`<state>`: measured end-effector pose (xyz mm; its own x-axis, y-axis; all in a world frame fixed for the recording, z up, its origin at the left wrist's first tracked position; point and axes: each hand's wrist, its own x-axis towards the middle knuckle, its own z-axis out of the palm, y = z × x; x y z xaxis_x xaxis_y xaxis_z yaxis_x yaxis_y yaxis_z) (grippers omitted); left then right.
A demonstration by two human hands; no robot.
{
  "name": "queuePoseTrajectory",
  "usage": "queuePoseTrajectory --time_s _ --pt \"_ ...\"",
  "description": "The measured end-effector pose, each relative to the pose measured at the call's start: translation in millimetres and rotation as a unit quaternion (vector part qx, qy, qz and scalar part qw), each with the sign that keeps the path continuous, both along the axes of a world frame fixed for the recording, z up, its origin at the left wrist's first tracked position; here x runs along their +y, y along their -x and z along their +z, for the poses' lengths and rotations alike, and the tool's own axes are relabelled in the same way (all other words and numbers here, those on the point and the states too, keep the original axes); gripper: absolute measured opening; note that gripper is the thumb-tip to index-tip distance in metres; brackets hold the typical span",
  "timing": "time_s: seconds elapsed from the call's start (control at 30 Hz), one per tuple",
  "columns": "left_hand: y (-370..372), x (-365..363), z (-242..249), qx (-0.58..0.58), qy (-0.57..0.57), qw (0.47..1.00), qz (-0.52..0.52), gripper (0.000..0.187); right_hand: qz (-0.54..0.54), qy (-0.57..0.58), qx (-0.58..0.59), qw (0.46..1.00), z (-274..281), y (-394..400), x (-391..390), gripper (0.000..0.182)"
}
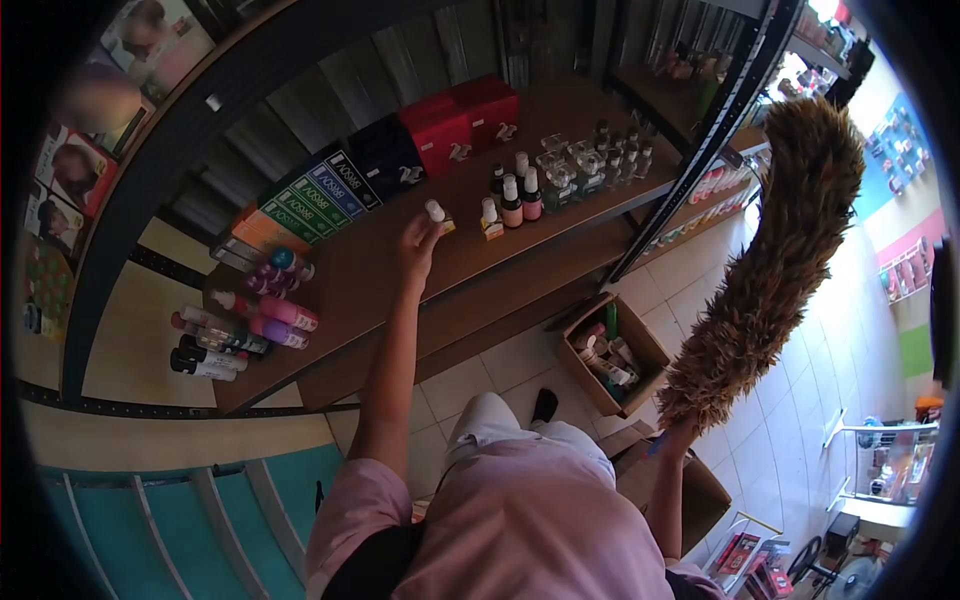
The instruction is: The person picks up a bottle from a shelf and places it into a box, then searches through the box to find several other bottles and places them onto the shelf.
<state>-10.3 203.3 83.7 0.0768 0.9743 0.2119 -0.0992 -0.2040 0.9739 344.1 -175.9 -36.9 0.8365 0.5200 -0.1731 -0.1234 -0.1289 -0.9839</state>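
My left hand [419, 245] reaches over the brown shelf [385, 262], its fingers closed at a small white-capped bottle [437, 213] with a yellow-and-white label. A similar small bottle [490, 218] stands to its right, beside several pump bottles with pink contents [512, 203]. Out to my right, my right hand [682, 436] grips the lower end of a long brown feather duster [775, 265]. The duster points up and away from me, and its handle is mostly hidden by the feathers and the hand.
Boxes in red [440, 135], blue and green line the back of the shelf. Clear glass bottles [570, 175] stand right; pink and purple bottles [287, 312] stand left. A cardboard box of products [655, 347] sits on the tiled floor, near a dark metal shelf post [690, 170].
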Motion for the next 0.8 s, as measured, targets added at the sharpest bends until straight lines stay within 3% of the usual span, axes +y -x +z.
queuePoseTrajectory --time_s 0.07,0.17,0.23,0.33,0.43,0.53,0.63,0.8 --pt "-4.0 8.5 -10.9 -0.014 0.018 1.000 -0.008 0.035 -0.041 -0.006 -0.015 0.999 -2.9 -8.4 5.1 0.022" --pt "-12.3 25.8 -24.0 -0.028 0.026 0.999 -0.014 0.035 -0.021 0.021 -0.086 0.996 16.3 -4.6 20.8 0.025" --pt "-13.5 32.4 -34.4 -0.046 0.044 0.998 -0.008 0.036 -0.030 0.010 0.063 0.998 89.3 31.1 43.9 0.028" --pt "-17.3 36.8 -28.1 0.039 0.056 0.997 -0.029 0.037 -0.074 -0.018 -0.022 0.997 74.7 33.9 59.0 0.030" --pt "-15.9 41.2 -31.2 0.098 0.015 0.993 -0.069 0.039 -0.090 -0.081 0.089 0.989 88.1 41.1 73.9 0.031" --pt "-17.7 30.7 -20.0 0.091 0.009 0.993 -0.068 0.040 -0.067 -0.123 0.077 0.987 77.0 34.1 80.4 0.029" --pt "-16.0 31.7 -25.9 -0.022 0.001 0.997 -0.076 0.040 -0.091 -0.118 0.100 0.984 75.5 30.5 83.7 0.028" --pt "-6.5 39.5 -33.3 0.074 0.017 0.992 -0.102 0.035 -0.098 -0.118 0.059 0.987 67.5 26.5 82.7 0.026"
